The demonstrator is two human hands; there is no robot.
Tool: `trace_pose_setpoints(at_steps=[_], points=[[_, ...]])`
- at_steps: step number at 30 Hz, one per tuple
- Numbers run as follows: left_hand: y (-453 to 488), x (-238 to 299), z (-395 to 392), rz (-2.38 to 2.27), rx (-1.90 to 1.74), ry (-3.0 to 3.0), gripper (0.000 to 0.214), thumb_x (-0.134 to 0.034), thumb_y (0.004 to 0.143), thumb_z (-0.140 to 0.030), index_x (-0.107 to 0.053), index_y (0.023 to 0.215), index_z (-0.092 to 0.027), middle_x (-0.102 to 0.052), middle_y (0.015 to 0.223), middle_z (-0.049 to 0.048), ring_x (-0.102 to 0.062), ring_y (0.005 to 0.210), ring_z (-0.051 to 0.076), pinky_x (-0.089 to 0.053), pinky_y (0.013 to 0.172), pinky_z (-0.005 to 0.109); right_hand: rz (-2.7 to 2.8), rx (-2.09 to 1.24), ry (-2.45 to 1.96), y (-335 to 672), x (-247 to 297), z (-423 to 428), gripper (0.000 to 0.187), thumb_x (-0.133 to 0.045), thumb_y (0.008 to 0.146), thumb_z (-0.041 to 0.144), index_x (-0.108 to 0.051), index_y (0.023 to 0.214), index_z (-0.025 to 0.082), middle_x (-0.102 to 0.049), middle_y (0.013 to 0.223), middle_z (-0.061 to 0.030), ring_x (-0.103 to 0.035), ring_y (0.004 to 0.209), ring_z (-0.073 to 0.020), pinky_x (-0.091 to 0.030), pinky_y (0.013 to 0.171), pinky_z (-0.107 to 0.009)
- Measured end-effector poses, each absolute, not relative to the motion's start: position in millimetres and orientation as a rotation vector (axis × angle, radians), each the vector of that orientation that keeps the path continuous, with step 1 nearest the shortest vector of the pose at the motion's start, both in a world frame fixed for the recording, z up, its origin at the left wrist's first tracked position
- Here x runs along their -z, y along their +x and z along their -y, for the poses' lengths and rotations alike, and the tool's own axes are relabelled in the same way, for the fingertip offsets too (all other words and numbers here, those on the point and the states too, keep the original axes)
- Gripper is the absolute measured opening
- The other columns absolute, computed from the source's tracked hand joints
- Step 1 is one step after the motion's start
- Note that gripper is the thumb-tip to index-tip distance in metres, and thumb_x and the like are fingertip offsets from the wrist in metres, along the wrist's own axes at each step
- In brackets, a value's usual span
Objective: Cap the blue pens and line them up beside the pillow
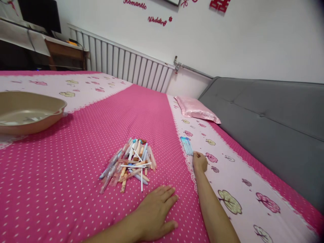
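My left hand (159,210) lies flat on the pink dotted bedspread (121,114), its fingers spread and holding nothing. Just beyond it is a loose pile of pens (133,162), in pale blue, peach, white and clear pink, lying across each other. To the right, several light blue pens (186,145) lie side by side in a neat row at the lace edge of a white printed strip. My right hand (200,162) is closed at the near right end of that row, its fingertips close to the pens; what they pinch, if anything, is hidden.
At the left stands a beige plastic basin (48,123) with a few things in it. A pink satin pillow (196,109) lies by the grey padded headboard (265,114). Beyond the bed are a white radiator (121,57) and a desk with a monitor (40,15).
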State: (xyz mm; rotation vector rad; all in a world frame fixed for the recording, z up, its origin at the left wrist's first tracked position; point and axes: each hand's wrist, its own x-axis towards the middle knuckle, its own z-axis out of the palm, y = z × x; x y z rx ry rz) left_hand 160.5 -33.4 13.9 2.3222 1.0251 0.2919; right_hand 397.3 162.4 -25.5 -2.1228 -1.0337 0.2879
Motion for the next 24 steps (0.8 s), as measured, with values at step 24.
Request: trace_pose_setpoints(at_steps=[24], points=[[142, 3, 74, -1.044, -0.685, 2.296, 0.043, -0.051, 0.082, -0.036, -0.057, 0.122, -0.019, -0.059, 0.126, 0.0091, -0.051, 0.118, 0.023, -0.036, 0.103, 0.04, 1.417, -0.004, -2.299, 367, 32, -35, 0.058, -0.034, 0.087, 0.04, -0.044, 0.131, 0.003, -0.047, 0.134, -0.0217, -0.04, 0.124, -0.0322, -0.028, 0.102, -0.041]])
